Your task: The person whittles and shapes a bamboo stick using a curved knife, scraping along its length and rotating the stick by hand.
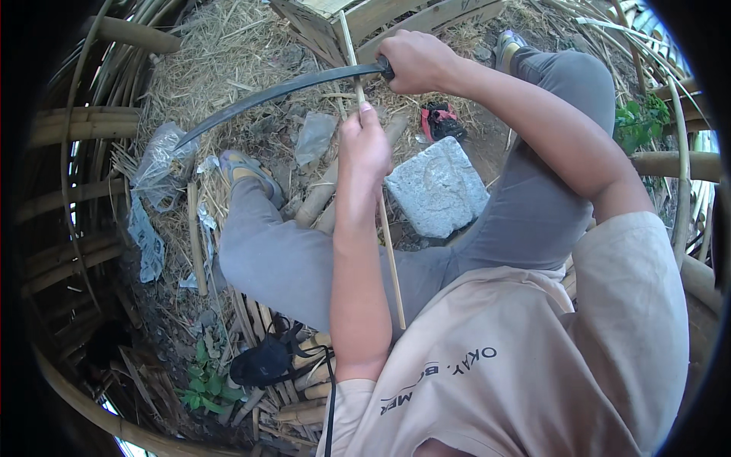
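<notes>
One long, thin, pale wooden strip (391,263) is in the person's left hand (365,148), which is closed around it, with the thumb pointing up along it. The strip slants from the top of the view down to the lap, and the left wrist hides a bit of it. The right hand (419,62) is closed around the dark handle of one long, curved, dark metal blade (289,87). The blade crosses the strip above the left thumb; I cannot tell if they touch. Up top sits one box-shaped, pale wooden crate (308,32); I cannot tell what is in it. On the left lie one crumpled, see-through plastic bag (161,171), near the blade's tip, and one thin, blue plastic bag (145,240). One soft, black cloth pouch (263,364) with a strap lies low on the left, on cut bamboo pieces (308,415). Between the two grey-trousered legs sits one rough, grey, squarish stone block (438,186), with one small red and black thing (442,122) just past it. Two shoes show, one on each foot, and dry yellow straw (205,61) covers much of the ground.
</notes>
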Action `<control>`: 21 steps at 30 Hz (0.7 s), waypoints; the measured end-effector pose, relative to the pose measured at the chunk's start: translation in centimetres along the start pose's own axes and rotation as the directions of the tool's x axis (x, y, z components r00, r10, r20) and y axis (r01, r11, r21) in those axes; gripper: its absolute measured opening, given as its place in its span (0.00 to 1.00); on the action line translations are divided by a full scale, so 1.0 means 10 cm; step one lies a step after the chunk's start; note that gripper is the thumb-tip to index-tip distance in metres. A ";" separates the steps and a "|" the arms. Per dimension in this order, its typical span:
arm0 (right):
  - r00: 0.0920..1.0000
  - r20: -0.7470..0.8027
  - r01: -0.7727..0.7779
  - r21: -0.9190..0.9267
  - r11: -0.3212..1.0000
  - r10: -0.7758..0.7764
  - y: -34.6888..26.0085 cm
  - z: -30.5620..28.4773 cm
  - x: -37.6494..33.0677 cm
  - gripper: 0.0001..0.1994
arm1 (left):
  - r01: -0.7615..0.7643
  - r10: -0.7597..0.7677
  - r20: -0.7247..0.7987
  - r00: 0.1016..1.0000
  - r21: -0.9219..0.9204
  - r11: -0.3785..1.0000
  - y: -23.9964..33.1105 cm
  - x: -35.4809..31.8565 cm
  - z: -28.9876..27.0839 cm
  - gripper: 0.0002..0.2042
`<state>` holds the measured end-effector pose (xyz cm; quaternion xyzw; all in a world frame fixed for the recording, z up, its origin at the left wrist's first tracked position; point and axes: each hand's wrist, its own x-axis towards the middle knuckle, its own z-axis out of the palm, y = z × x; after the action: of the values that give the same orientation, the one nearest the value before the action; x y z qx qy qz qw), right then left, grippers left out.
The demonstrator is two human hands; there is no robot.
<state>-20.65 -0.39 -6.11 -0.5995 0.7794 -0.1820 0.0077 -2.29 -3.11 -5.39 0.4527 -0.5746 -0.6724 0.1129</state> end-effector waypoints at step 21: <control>0.993 -0.089 -0.082 -0.013 0.997 0.081 0.44 0.13 0.27 0.13 | 0.033 -0.030 0.026 0.999 -0.128 0.991 0.11 -0.06 0.02 0.17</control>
<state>-25.17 -2.34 -8.07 -0.5585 0.8043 -0.2012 -0.0245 -2.50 -2.90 -4.12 0.4454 -0.5244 -0.7149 0.1244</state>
